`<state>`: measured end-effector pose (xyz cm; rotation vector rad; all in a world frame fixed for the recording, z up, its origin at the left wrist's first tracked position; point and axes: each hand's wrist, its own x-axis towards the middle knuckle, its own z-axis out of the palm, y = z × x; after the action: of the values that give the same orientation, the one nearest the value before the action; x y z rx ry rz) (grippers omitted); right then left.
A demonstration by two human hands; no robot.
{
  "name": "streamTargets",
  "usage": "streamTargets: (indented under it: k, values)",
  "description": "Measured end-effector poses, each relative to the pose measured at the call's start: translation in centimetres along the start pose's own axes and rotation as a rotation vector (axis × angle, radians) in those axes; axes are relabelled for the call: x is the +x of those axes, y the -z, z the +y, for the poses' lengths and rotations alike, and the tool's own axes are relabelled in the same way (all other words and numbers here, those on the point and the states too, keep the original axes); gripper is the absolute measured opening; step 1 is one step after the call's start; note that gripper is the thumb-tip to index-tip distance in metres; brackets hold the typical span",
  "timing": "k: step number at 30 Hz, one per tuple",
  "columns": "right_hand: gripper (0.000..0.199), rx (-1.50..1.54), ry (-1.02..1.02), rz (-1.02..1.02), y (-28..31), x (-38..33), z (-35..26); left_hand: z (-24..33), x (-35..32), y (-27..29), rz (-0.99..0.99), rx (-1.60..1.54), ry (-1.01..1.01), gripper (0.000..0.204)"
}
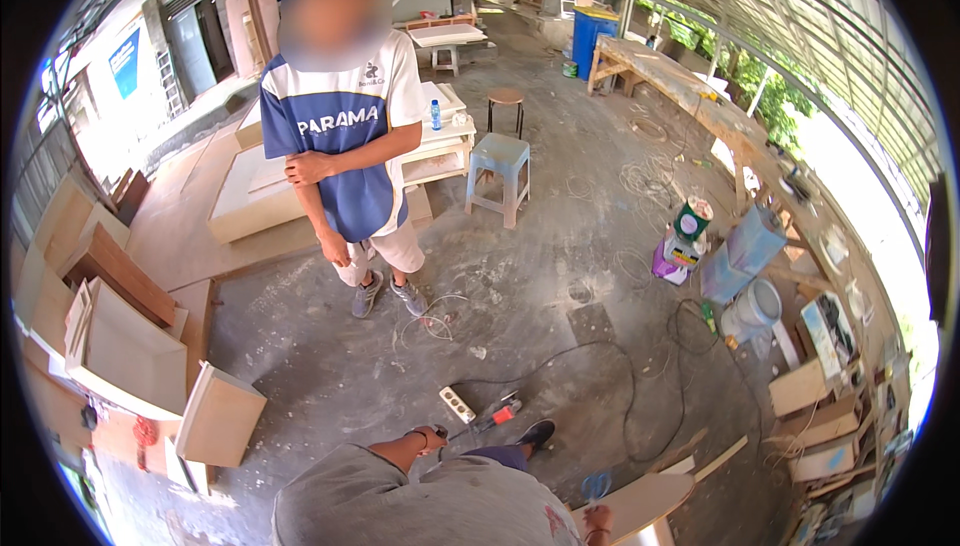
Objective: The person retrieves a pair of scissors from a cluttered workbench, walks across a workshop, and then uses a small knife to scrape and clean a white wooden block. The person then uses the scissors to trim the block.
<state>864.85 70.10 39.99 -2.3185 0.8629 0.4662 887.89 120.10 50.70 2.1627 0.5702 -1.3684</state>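
Note:
My left hand [430, 438] is low in front of me, with a dark band at the wrist. Its fingers are curled round a small dark thing I cannot make out. Just beyond it, a red and black power tool [503, 413] shows near floor level beside a white power strip [457, 404]. My right hand [598, 520] is at the lower edge, against a pale wooden board [640, 502]; its fingers are too small and partly cut off to read. A clear blue plastic piece [596, 486] is just above that hand.
Facing me stands a person [340, 136] with one arm across the body. A blue-grey stool [498, 161] is behind. Cabinet boxes [130, 346] stand at left; a long workbench [680, 86], buckets [752, 308] and wood offcuts line the right. A black cord [632, 386] snakes over the floor.

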Motion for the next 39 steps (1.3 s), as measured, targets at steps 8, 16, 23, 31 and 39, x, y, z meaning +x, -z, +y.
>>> streamTargets:
  k: [8, 16, 23, 31, 39]
  values:
    - [0.022, -0.135, -0.21, -0.222, 4.9, 5.3, 0.1, 14.1, 1.2, -1.8, -0.032, -0.025, -0.001, 0.047]
    - [0.018, -0.19, -0.088, -0.009, 7.8, 16.3, 9.5, 22.1, 11.0, -0.1, 0.086, -0.012, -0.142, 0.052]
    - [0.023, 0.205, -0.398, 0.064, 18.6, 21.9, 0.1, 35.2, 10.0, -1.7, 0.054, -0.132, -0.136, 0.038]
    - [0.019, 0.351, -0.541, 0.106, 29.1, 30.3, 7.0, 45.5, 15.7, -9.5, 0.139, 0.272, -0.472, 0.038]
    - [0.015, 0.544, -0.614, 0.272, 38.3, 39.2, 14.2, 69.2, 7.7, -11.5, 0.018, -0.099, -0.312, 0.029]
